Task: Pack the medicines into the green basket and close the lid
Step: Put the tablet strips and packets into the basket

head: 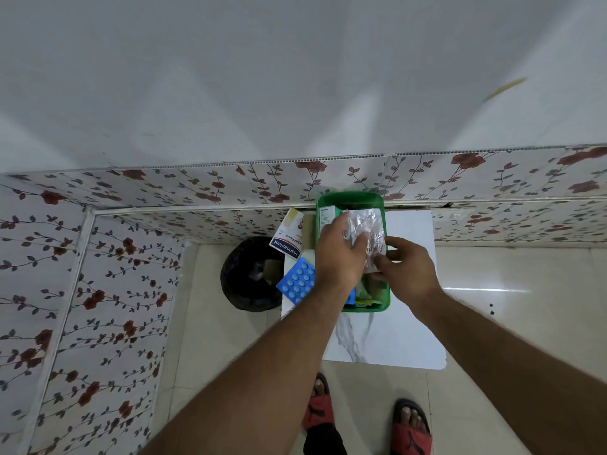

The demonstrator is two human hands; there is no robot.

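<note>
The green basket point(383, 298) stands on a small white marble-look table point(394, 336) against the floral wall. Both hands hold silver foil blister strips point(369, 224) right above the basket: my left hand point(341, 257) grips their left side, my right hand point(404, 267) pinches the lower end. Inside the basket a green-and-white medicine box point(325, 218) leans at the back left, with small packets at the front. A blue blister pack point(297, 280) and a Hansaplast box point(289, 238) lie on the table left of the basket. No lid is visible.
A black-lined bin point(249, 274) sits on the floor left of the table. Floral panels cover the wall behind and to the left. My feet in red sandals point(410, 431) stand on the tiled floor below the table's front edge.
</note>
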